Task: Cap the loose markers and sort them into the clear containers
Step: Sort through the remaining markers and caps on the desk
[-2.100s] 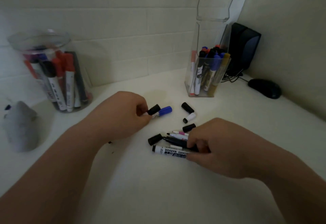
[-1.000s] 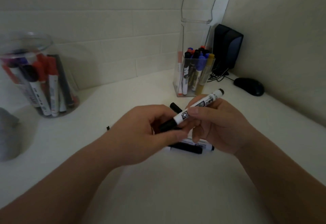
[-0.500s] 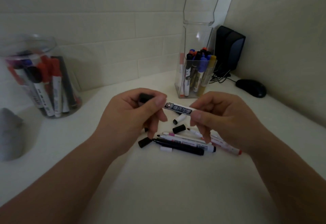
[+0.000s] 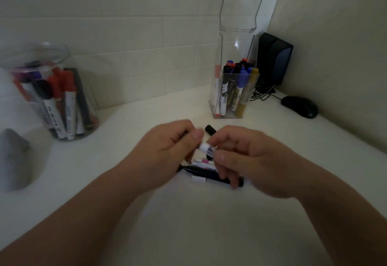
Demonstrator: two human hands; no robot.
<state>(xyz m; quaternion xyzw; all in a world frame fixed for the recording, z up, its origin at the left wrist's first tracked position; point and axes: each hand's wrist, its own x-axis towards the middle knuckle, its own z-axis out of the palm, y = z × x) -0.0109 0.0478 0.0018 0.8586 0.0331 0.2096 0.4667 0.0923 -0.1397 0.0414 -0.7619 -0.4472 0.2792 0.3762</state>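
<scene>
White marker (image 4: 206, 148) is pinched between fingers of left hand (image 4: 165, 152) and right hand (image 4: 253, 161), loose markers (image 4: 207, 174) lying beneath them

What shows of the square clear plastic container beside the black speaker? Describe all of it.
The square clear plastic container stands upright on the white desk near the corner, beside the black speaker. Capped markers stand inside: blue, black, red, gold. A taller clear section rises above it. No one touches it.
</scene>
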